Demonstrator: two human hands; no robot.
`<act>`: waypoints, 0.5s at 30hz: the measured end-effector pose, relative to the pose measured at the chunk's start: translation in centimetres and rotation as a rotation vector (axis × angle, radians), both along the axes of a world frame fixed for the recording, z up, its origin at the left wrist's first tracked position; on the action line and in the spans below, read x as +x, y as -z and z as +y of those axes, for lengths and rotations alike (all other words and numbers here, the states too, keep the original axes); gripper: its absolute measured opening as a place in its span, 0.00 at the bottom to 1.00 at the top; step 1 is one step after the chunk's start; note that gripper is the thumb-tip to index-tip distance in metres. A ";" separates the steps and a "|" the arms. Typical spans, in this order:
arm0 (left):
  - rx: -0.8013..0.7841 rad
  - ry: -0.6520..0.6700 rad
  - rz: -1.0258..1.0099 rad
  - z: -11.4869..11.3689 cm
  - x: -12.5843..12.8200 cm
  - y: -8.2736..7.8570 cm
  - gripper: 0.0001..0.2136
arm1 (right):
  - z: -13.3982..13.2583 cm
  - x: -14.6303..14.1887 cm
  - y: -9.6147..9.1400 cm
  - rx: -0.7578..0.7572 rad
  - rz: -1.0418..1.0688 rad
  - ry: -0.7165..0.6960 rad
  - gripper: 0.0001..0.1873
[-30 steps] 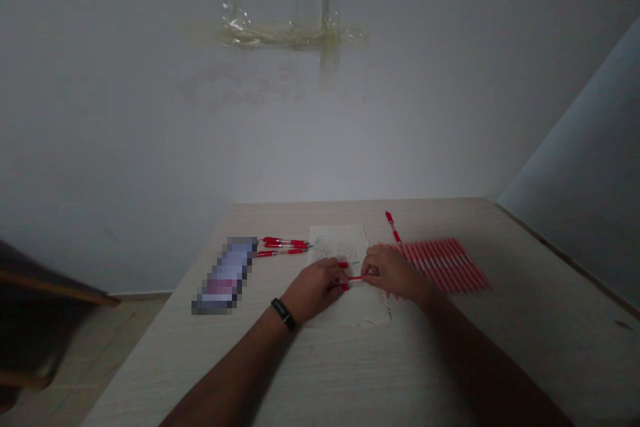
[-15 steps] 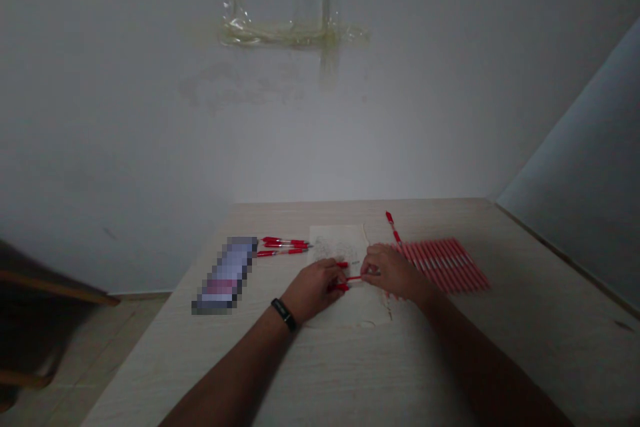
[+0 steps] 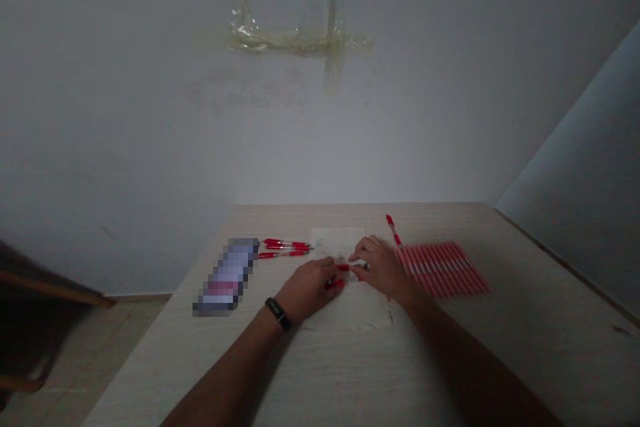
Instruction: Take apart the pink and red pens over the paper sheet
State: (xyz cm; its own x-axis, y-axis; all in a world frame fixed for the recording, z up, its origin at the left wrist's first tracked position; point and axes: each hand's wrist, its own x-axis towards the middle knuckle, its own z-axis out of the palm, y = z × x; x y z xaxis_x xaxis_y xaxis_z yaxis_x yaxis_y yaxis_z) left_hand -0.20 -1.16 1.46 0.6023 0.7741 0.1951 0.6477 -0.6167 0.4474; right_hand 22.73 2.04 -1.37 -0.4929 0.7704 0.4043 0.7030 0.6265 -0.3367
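Both hands meet over a sheet of scribbled paper (image 3: 353,310) on the pale wooden table (image 3: 525,340). My left hand (image 3: 307,288), with a black band on the wrist, is curled around red pen parts. My right hand (image 3: 381,269) pinches a thin red pen piece (image 3: 346,267) that runs between the two hands. A row of several red pens (image 3: 443,269) lies just right of my right hand. One more red pen (image 3: 393,229) lies slanted behind it.
Three red pens (image 3: 285,247) lie left of the paper beside a flat blurred-out object (image 3: 227,277). A wall with tape marks (image 3: 300,33) rises behind the table. A dark chair edge (image 3: 35,320) shows at the far left, over the floor.
My right hand has slid slightly left and away from me, closer to my left hand. The short red piece between the hands looks shorter. The view has shifted a little.
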 end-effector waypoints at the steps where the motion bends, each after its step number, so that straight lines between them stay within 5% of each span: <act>1: -0.004 -0.013 -0.001 0.0 0.0 0.0 0.04 | 0.0 -0.2 0.0 0.005 -0.022 -0.001 0.09; 8: 0.000 -0.092 -0.025 -0.1 0.1 0.1 0.05 | 0.0 -1.1 0.3 0.033 -0.114 -0.026 0.09; 15: 0.007 -0.208 -0.050 0.5 -0.4 0.3 0.06 | 0.0 0.2 0.0 0.017 0.101 0.037 0.04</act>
State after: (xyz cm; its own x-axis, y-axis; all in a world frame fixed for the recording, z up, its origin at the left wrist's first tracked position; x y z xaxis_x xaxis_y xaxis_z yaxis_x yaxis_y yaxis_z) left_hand -0.56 -0.69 1.14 0.4193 0.8792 0.2264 0.7382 -0.4753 0.4787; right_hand 22.93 2.04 -1.33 -0.4205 0.7800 0.4634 0.6889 0.6069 -0.3964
